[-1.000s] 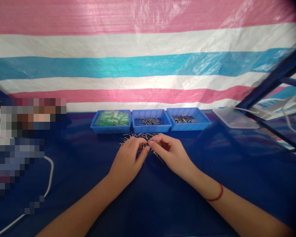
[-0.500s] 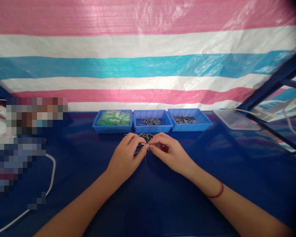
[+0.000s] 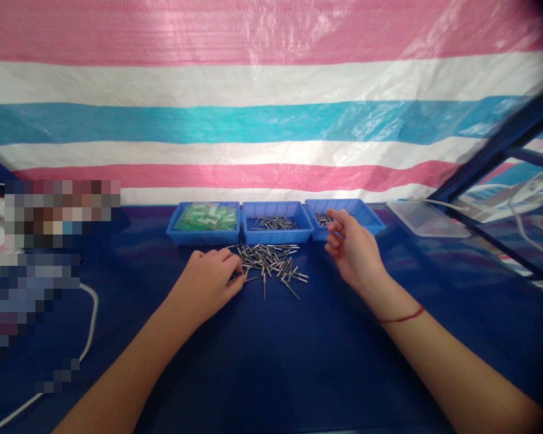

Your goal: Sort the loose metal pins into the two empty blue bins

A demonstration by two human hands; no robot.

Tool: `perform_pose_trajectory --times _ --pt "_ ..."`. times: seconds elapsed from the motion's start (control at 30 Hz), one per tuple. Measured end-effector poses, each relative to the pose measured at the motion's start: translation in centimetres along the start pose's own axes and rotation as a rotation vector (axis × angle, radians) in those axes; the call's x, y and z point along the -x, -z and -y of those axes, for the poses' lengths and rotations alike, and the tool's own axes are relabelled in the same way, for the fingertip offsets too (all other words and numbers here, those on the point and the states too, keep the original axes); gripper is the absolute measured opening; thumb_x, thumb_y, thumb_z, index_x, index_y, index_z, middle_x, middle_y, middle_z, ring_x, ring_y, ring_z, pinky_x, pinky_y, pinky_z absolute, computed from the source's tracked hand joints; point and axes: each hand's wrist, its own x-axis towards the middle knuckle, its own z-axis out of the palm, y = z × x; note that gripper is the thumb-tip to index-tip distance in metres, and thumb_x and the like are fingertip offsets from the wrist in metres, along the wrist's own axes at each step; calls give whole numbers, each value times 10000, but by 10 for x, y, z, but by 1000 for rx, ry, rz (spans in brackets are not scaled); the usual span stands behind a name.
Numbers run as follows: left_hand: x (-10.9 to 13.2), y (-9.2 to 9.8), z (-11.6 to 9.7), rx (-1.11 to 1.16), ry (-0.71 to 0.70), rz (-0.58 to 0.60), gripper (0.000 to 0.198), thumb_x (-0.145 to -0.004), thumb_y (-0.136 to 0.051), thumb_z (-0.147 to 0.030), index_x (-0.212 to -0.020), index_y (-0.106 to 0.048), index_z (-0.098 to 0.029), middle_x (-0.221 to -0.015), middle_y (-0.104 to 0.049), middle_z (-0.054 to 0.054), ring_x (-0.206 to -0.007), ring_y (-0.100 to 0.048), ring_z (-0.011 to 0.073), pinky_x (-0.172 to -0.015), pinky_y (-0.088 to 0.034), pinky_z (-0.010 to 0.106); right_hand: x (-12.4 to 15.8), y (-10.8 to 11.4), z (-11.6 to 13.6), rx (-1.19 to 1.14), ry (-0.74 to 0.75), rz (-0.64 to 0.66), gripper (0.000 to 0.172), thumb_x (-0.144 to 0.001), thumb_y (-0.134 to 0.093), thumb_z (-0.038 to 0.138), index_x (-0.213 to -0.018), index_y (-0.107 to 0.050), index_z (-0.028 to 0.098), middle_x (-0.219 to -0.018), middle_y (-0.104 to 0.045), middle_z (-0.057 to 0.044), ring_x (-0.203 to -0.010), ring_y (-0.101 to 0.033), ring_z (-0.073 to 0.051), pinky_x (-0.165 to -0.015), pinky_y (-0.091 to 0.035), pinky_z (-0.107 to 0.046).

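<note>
A loose pile of blind rivets (image 3: 271,259) lies on the dark blue table. My left hand (image 3: 215,274) rests at the pile's left edge, palm down, fingers bent. Its thumb and index fingertips are a little apart beside the rivets, and no held piece shows. My right hand (image 3: 355,247) is raised at the front of the right blue bin (image 3: 362,211), fingers curled inward. Whatever is between those fingertips is too small to make out. Rivets in that bin are partly hidden behind the hand. The middle blue bin (image 3: 278,235) holds more rivets.
The left blue bin (image 3: 203,237) contains a clear bag of green and white pieces (image 3: 208,217). A translucent plastic lid (image 3: 428,220) lies at the right. Along the left runs a white cable (image 3: 93,322), near a blurred-out area. A striped sheet (image 3: 271,120) hangs behind.
My hands were together over the pile, fingertips meeting at a small piece. They have separated: the right went right and up to the right bin, the left shifted left, uncovering the pile.
</note>
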Motion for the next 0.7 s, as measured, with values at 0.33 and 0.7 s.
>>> perform_pose_trajectory --times 0.33,0.7 --pt "-6 0 -1 31 -69 146 144 -905 -541 -257 -883 -663 -186 -911 -669 37 -813 -639 179 -696 -407 274 32 -17 -12 162 -30 253 222 -728 -658 343 -860 -655 165 -634 -474 39 -465 -331 -56 -404 -211 -215" --pt "-5 -7 -2 161 -34 97 117 -890 -548 -208 -913 -658 -175 -904 -644 47 -771 -641 169 -721 -477 268 42 -18 -25 657 310 538 209 -839 -528 329 -799 -664 175 -697 -605 -15 -630 -511 -144 -581 -401 -277"
